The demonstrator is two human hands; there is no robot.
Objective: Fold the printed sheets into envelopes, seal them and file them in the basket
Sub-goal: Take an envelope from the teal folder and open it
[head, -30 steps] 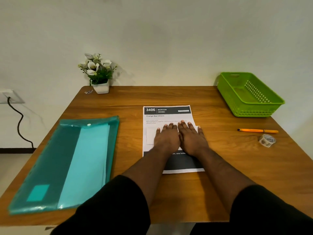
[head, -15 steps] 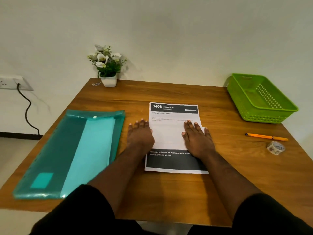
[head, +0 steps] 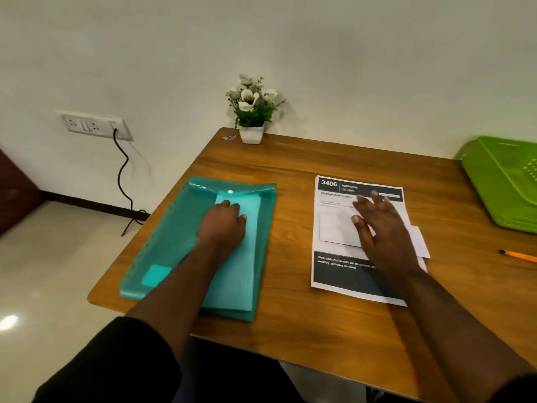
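Note:
A printed sheet (head: pixel 334 225) headed "3406" lies flat on the wooden table, with the edge of another white paper showing at its right side under my wrist. My right hand (head: pixel 380 225) lies on the sheet with its fingers spread and straight. A teal plastic folder (head: pixel 174 242) with a snap button lies to the left, holding light blue paper. My left hand (head: pixel 222 225) rests on the folder near its flap; its fingers point away and I cannot see how they lie. The green basket (head: pixel 499 181) sits at the far right, cut by the frame.
A small white pot of flowers (head: pixel 252 112) stands at the table's back edge. An orange pen (head: pixel 520 255) lies at the right edge of view. A wall socket (head: pixel 93 125) with a black cable is on the left wall, above the floor.
My left hand has left the sheet and moved left onto the teal folder. My right hand stays on the sheet. The view has swung left, pushing the basket to the frame's edge.

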